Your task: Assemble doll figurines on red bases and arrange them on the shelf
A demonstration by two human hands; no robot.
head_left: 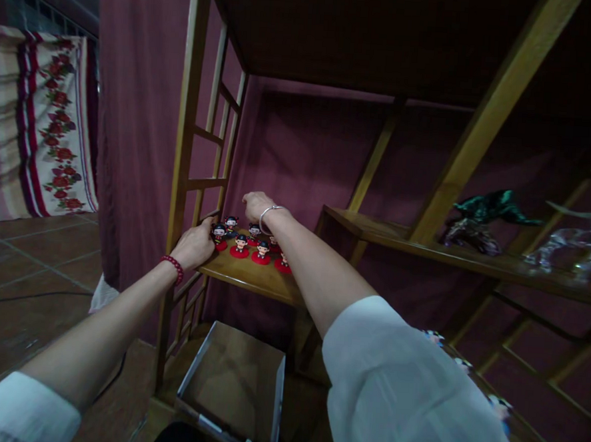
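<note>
My left hand (194, 246), wearing a red bead bracelet, is at the left edge of a wooden shelf (252, 277). Its fingers are closed against the side of a small black-haired figurine (218, 235) on a red base. Above the back of the group reaches my right hand (259, 207), with a silver bangle; its fingers are bent and mostly hidden, so I cannot tell whether it holds anything. Several similar figurines stand together on the shelf, among them a figurine (240, 246) and another figurine (262, 251) at the front. My right forearm covers part of the group.
An open cardboard box (233, 370) sits below the shelf. A lattice side frame (184, 141) rises left of my left hand. Toward the right, a higher shelf (375, 227) bears a green ornament (496, 213) and a clear glass-like animal (582, 242). Small figures (500, 408) stand lower right.
</note>
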